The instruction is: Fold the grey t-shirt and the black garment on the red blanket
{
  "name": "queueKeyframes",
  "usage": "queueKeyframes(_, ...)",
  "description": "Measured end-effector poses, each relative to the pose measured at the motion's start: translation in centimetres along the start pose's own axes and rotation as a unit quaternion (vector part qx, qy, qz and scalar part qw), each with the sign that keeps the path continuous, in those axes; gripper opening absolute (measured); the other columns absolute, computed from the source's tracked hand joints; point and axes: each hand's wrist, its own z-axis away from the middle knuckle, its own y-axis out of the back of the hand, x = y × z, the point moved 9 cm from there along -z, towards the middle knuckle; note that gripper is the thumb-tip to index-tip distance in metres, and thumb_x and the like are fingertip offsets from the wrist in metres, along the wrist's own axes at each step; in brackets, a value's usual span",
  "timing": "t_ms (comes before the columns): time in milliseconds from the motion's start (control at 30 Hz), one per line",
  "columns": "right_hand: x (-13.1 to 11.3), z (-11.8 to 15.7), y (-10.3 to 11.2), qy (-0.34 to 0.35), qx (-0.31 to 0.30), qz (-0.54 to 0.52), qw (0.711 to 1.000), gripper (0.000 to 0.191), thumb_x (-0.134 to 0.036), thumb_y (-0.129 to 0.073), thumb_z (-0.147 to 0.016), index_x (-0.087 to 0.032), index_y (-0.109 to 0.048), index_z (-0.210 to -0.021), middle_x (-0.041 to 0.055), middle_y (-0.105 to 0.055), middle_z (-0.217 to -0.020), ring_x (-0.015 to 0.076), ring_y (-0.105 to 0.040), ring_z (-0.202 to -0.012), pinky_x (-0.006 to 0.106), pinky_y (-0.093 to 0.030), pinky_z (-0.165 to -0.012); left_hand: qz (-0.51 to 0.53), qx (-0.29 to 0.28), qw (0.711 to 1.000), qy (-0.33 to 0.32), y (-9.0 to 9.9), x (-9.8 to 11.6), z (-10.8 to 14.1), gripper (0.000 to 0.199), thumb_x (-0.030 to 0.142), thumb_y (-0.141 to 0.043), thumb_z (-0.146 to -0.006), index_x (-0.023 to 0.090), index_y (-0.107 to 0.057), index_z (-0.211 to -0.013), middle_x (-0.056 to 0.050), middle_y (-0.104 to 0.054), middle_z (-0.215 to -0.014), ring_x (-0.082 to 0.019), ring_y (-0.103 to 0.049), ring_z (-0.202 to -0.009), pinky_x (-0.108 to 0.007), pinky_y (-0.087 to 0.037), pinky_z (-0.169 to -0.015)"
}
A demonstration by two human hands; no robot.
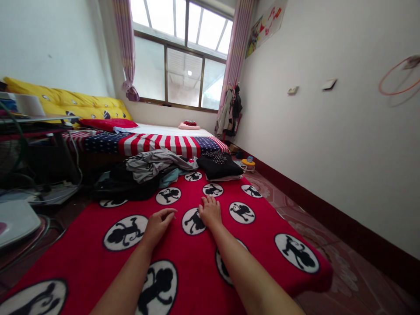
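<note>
Both my hands are over a red blanket (203, 267) printed with black monkeys in white circles, spread on a low bed or table. My left hand (160, 224) is held on its side with the fingers stretched toward the right, nothing in it. My right hand (210, 211) lies palm down on the blanket, its fingers slightly spread. Beyond them, at the far edge, sits a heap of grey and black clothes (147, 168). To its right is a stack of folded dark clothes (219, 165), the top piece dotted with white.
A bed (157, 142) with a stars-and-stripes cover stands under the window. At left are a cluttered desk (46, 118) and a white chair (18, 223). A small yellow stool (248, 162) stands by the right wall (328, 140). Coats (228, 111) hang in the corner.
</note>
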Motion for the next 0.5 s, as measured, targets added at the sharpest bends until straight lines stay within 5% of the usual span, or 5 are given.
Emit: queueKeyframes(500,-0.19,0.18,0.14,0.006,0.004,0.001,1.0,0.045,-0.034,-0.041,-0.092,-0.021,-0.052,-0.133,0.0087,-0.045,-0.146,0.0262,-0.034,-0.135,0.044,-0.023,-0.109,-0.004,0.005,1.0,-0.017,-0.09,0.61,0.2,0.031,0.037,-0.057,-0.079,0.016,-0.072,-0.095,-0.007,-0.075,-0.083,-0.023,-0.07,-0.079,-0.033,-0.053,-0.077)
